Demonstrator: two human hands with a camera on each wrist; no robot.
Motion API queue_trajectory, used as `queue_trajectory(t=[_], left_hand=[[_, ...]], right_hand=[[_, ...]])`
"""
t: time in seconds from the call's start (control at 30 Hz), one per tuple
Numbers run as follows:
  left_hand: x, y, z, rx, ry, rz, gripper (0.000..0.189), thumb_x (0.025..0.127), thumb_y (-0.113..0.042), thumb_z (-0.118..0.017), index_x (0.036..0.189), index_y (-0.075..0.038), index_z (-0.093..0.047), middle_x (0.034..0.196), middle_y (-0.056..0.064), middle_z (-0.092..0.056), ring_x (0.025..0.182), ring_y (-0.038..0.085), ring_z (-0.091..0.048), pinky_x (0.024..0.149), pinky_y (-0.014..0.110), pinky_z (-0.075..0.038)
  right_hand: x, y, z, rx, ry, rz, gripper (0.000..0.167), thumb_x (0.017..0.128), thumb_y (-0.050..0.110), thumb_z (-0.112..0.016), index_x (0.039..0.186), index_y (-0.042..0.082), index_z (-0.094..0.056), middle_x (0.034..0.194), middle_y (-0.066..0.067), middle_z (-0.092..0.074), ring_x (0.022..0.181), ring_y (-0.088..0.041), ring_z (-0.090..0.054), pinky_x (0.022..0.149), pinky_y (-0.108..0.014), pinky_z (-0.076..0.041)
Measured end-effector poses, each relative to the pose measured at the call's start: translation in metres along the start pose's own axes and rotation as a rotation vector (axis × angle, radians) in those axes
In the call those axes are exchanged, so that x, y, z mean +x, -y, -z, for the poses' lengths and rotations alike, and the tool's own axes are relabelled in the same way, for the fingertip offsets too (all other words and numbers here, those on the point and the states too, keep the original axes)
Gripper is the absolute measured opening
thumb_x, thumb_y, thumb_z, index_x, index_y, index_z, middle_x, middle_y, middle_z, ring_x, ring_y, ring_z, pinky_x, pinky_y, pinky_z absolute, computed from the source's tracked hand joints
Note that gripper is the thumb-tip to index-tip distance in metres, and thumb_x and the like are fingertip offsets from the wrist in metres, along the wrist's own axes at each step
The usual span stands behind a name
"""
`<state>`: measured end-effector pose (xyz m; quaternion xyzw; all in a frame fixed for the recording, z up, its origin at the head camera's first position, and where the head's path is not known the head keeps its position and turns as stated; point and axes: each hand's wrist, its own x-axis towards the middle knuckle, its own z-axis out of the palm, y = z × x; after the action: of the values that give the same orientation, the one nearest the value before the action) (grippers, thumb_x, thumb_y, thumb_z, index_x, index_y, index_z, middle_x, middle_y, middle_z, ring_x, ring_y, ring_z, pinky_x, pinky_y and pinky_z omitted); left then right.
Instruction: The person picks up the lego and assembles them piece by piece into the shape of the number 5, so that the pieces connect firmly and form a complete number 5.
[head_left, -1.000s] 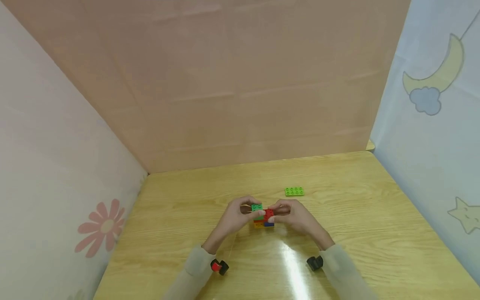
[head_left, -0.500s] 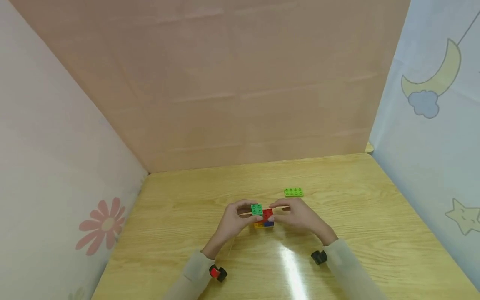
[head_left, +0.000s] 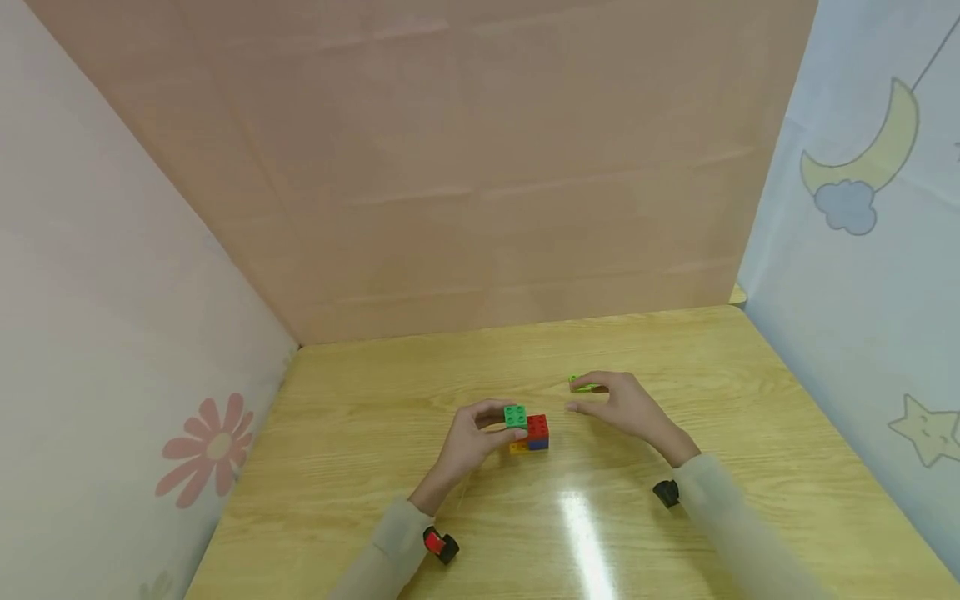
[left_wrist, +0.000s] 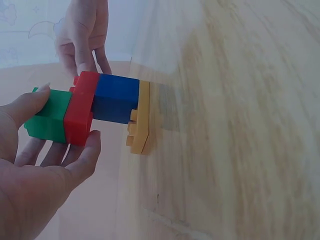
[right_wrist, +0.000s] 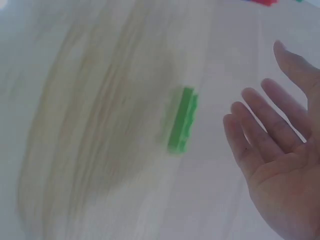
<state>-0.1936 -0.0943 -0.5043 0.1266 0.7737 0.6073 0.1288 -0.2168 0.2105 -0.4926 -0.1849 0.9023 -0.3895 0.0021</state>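
My left hand (head_left: 467, 442) pinches the green brick (left_wrist: 51, 116) between thumb and fingers. That brick tops a small stack: below it a red brick (left_wrist: 80, 107), then a blue brick (left_wrist: 117, 98), then a flat yellow-orange brick (left_wrist: 143, 117) down at the tabletop. The green brick sits at one end of the red one; the blue is under the other end. My right hand (head_left: 618, 406) holds nothing, its fingers spread apart and relaxed, over the table by a flat lime-green brick (right_wrist: 182, 120). In the head view the right fingers partly cover this lime-green brick.
The wooden table (head_left: 360, 400) carries the stack near its middle, with a bright glare streak in front. A beige panel (head_left: 450, 208) stands along the back edge. Printed walls (head_left: 847, 317) rise at both sides. A black wrist camera (head_left: 666, 492) hangs by the right sleeve.
My right hand has let go of the red brick and moved right and away from me, toward the lime-green brick. My left hand keeps its grip on the green brick.
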Motion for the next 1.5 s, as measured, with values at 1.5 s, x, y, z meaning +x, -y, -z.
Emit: queue_trajectory(t=[1.5], left_hand=[[0.001, 0.003, -0.002, -0.052, 0.001, 0.008, 0.038, 0.089, -0.025, -0.087, 0.125, -0.017, -0.075, 0.124, 0.005, -0.073, 0.116, 0.02, -0.068, 0.104, 0.037, -0.059]], right_hand=[[0.039, -0.054, 0.011, -0.072, 0.123, -0.163, 0.037, 0.093, 0.016, -0.081, 0.129, 0.007, -0.074, 0.138, -0.02, -0.069, 0.122, -0.039, -0.067, 0.104, -0.056, -0.056]])
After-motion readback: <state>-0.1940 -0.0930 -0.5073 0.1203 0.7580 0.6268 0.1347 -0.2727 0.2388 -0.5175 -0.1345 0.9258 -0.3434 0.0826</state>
